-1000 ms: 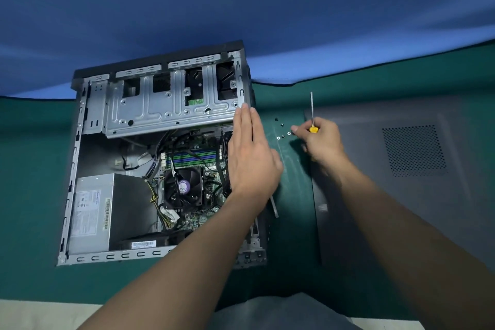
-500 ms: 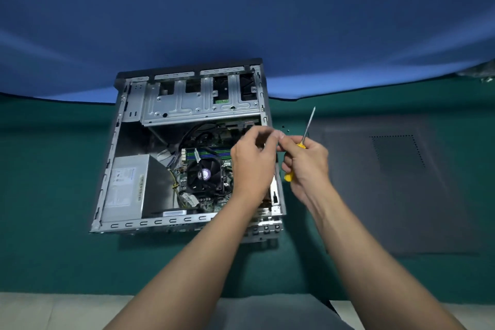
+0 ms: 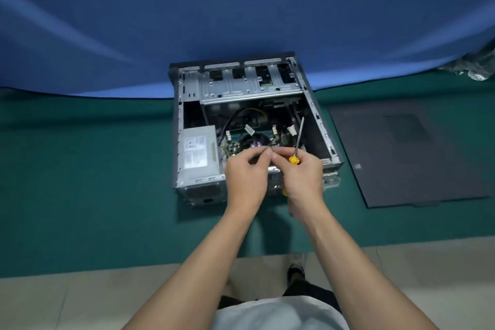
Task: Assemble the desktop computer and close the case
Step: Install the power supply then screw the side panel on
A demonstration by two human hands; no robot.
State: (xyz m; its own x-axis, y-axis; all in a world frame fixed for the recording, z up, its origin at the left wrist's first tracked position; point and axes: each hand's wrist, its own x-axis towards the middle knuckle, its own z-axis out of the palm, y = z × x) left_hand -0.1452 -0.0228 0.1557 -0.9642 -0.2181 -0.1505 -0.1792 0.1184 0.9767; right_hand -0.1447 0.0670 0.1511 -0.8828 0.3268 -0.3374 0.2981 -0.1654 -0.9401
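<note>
The open computer case point(image 3: 324, 131) lies on its side on the green table, with its power supply point(image 3: 197, 151), CPU fan point(image 3: 254, 140) and drive cage point(image 3: 249, 83) exposed. My right hand point(image 3: 302, 177) grips a yellow-handled screwdriver point(image 3: 297, 142), shaft pointing up and away over the case. My left hand point(image 3: 247, 177) meets it in front of the case, and the fingertips of both hands pinch together at something too small to make out. The dark side panel point(image 3: 407, 158) lies flat to the right of the case.
A blue cloth backdrop point(image 3: 241, 8) hangs behind the green table point(image 3: 80, 182). Crumpled silvery wrapping point(image 3: 471, 67) sits at the far right edge. The pale floor point(image 3: 53, 300) and my shoe point(image 3: 296, 268) show below the table's near edge.
My left hand came off the case's right wall and met my right hand, which brought the screwdriver over from beside the loose screws. The view has drawn back from the table.
</note>
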